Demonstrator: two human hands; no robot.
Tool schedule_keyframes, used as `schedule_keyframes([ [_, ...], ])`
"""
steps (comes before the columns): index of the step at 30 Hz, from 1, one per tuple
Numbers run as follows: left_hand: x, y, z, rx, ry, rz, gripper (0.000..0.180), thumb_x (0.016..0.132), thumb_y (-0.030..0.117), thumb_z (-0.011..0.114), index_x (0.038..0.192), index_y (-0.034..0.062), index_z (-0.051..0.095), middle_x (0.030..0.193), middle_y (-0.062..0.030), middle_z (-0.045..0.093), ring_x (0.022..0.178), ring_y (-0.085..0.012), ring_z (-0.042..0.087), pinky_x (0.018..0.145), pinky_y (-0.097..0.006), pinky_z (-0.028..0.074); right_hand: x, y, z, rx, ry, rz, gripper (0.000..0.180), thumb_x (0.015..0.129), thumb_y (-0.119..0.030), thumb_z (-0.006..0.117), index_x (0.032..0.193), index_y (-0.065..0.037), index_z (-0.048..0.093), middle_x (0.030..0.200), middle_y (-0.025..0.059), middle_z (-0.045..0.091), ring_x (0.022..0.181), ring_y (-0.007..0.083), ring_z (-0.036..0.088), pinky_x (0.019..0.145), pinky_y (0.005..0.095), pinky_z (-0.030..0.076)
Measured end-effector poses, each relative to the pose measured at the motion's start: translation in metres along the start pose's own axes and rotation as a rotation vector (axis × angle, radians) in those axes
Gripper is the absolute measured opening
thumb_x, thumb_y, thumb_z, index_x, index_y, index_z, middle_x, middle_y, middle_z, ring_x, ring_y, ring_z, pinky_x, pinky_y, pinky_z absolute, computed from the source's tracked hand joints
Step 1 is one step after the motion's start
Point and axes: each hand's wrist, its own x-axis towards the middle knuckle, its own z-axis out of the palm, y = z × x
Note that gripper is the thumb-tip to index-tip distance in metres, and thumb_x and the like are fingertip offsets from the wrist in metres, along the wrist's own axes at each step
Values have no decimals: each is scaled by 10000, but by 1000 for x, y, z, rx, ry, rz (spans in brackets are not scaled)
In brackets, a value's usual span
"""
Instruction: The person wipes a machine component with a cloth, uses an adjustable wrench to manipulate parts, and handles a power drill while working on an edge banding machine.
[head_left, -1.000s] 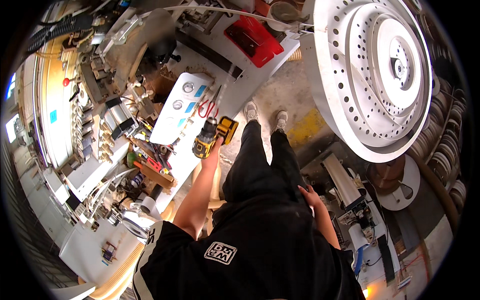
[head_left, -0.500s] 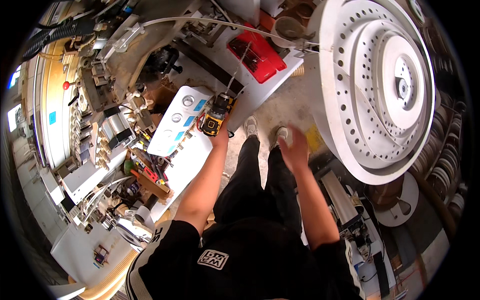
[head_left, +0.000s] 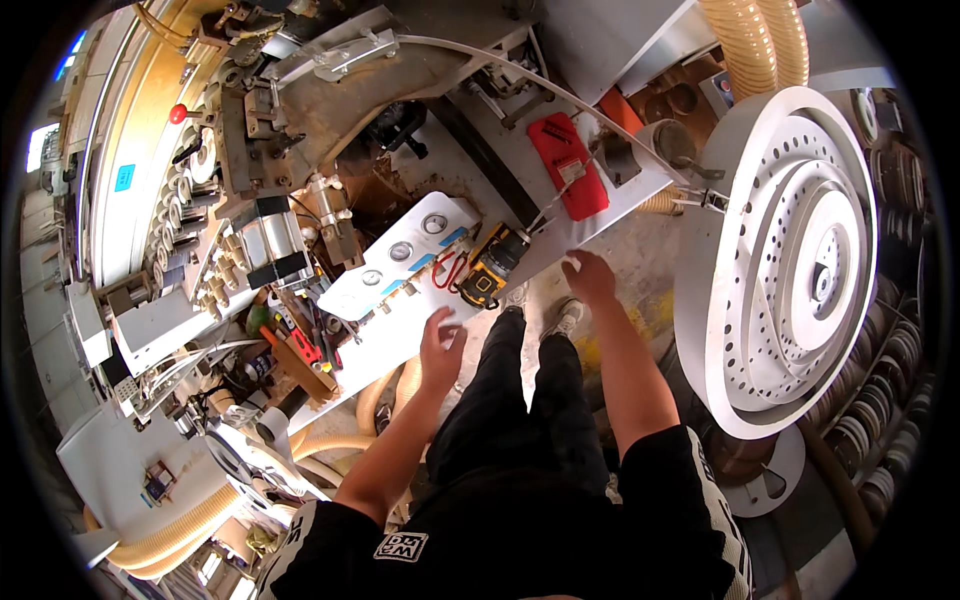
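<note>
Head view. Near the middle of the frame, the left hand [head_left: 441,345] hovers open, fingers spread, over the lower edge of the white panel [head_left: 400,290] and holds nothing. The drill [head_left: 493,266], yellow and black, lies on that panel just up and right of the hand, apart from it, close to the panel's right edge. Red-handled scissors [head_left: 446,272] lie just beside the drill on its left.

The right hand [head_left: 588,277], right of centre, reaches toward the pale shelf [head_left: 640,180] that carries the red case [head_left: 568,166]. Something small and white shows at its fingertips; I cannot tell whether the fingers are closed on it or only touching it.

What could go wrong, as I judge it: the drill sits near the panel's edge, above the person's shoes [head_left: 565,315], so a careless brush from the left hand could push it off onto the feet or floor. The scissors lie in the way of a reach for the drill and could be knocked or snag a finger. A thin cable [head_left: 520,75] arcs across the upper middle, and the big white perforated disc [head_left: 790,260] stands close on the right; a raised right arm could catch either. Clutter at the lower left crowds the panel.
</note>
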Motion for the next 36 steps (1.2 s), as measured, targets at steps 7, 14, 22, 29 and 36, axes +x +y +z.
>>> schedule_keyframes([
  [7,-21,-8,-39,-12,-389,-35,191,987,58,673,1171,8,656,919,-86,728,795,-142,693,750,-279,565,-150,43,-7,94,-142,71,265,939,-366,610,1057,-194,775,1044,100,751,974,352,704,835,477,565],
  [14,-39,63,30,208,-873,11,222,981,147,703,1157,12,692,949,-79,739,854,-140,689,799,-288,555,-315,111,-30,174,-174,559,289,890,-458,711,1010,-210,800,975,63,779,945,303,731,833,423,574],
  [22,-113,153,154,527,-1370,191,225,977,176,690,1149,31,695,1030,-101,739,910,-199,724,830,-315,565,-479,182,-62,560,471,886,273,955,-405,669,1046,-172,780,1011,86,763,938,284,726,820,402,568],
  [29,-225,178,293,533,-1588,173,209,994,153,676,1156,22,691,984,-80,750,895,-147,716,823,-282,556,-682,345,-149,-107,1408,1064,128,944,-178,709,1010,-80,757,1018,98,746,966,293,677,885,406,522],
  [36,-381,232,451,700,-1820,394,255,1014,206,659,1171,5,678,966,-87,753,895,-147,711,835,-283,544,-760,464,-107,32,1412,1139,164,928,-232,713,1021,-100,737,985,87,739,1007,351,655,1067,539,431],
])
